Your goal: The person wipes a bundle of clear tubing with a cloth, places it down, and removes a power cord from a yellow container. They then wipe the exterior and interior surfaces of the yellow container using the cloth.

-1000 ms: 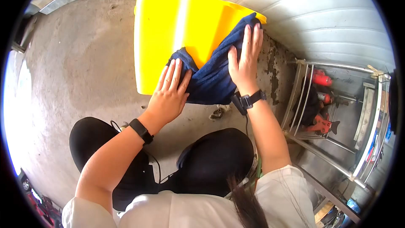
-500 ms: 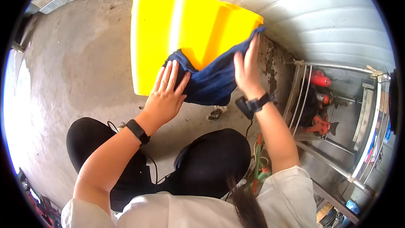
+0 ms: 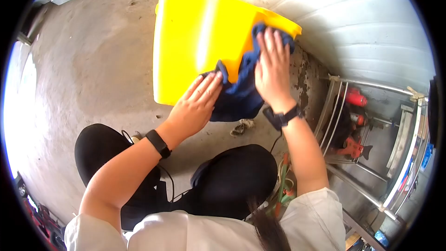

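Note:
A yellow plastic bin (image 3: 186,42) stands on the floor in front of me, its side facing me. A dark blue cloth (image 3: 239,104) lies bunched against its lower right part and hangs below it. My right hand (image 3: 274,72) presses the cloth's upper part flat against the bin near the right rim, fingers stretched and slightly blurred. My left hand (image 3: 197,102) rests with straight fingers on the cloth's left edge, low on the bin. Neither hand's fingers wrap round the cloth. Both wrists carry black bands.
A metal rack (image 3: 371,144) with red tools (image 3: 353,146) stands at the right by a white panelled wall (image 3: 362,32). A small scrap (image 3: 242,127) lies on the concrete floor (image 3: 97,56) below the bin. Green and orange hoses (image 3: 283,181) lie beside my right knee.
My right hand has pushed the cloth's upper right part up and inward, bunching it against the bin. My left hand stays at the cloth's left edge. The view has shifted slightly.

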### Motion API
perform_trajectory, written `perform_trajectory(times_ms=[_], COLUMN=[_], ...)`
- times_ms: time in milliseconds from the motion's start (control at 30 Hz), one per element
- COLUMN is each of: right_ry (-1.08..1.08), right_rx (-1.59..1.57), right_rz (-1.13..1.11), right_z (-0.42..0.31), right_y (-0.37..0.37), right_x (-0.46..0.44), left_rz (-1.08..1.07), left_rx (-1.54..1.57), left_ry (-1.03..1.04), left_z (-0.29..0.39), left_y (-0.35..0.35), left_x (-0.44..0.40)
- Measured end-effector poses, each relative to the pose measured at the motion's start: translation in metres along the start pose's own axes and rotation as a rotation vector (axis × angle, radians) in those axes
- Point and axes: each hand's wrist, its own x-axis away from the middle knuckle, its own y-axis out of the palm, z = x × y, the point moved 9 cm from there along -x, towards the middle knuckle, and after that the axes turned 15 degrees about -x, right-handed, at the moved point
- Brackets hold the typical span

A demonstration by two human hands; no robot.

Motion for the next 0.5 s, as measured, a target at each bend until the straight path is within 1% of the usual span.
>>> perform_trajectory(times_ms=[67,167,200,300,333,433,467,500], right_ry=[-0.098,-0.179,-0.265,-0.386,-0.424,-0.149,-0.082,-0.085], right_rx=[-0.093,-0.165,-0.141,-0.088,-0.054,-0.038,-0.088,-0.109], right_rz=[-0.117,-0.311,-0.348,-0.419,-0.398,-0.271,-0.27,-0.235], right_z=[-0.014,-0.035,-0.045,-0.056,-0.056,-0.035,-0.037,-0.046], right_y=[0.015,0.025,0.028,0.033,0.032,0.022,0.02,0.024], right_x=[0.029,0.066,0.079,0.103,0.101,0.064,0.05,0.045], left_rz=[-0.046,-0.038,-0.069,-0.01,-0.005,-0.097,-0.038,-0.048], left_rx=[-0.103,-0.101,-0.142,-0.165,-0.199,0.017,-0.041,-0.037], left_ry=[0.084,0.235,0.276,0.326,0.305,-0.007,-0.052,-0.095], left_z=[0.007,0.017,0.02,0.026,0.026,-0.007,-0.018,-0.023], left_y=[0.012,0.014,0.025,0.03,0.027,0.027,0.021,0.019], left_x=[0.006,0.016,0.023,0.039,0.042,0.04,0.041,0.043])
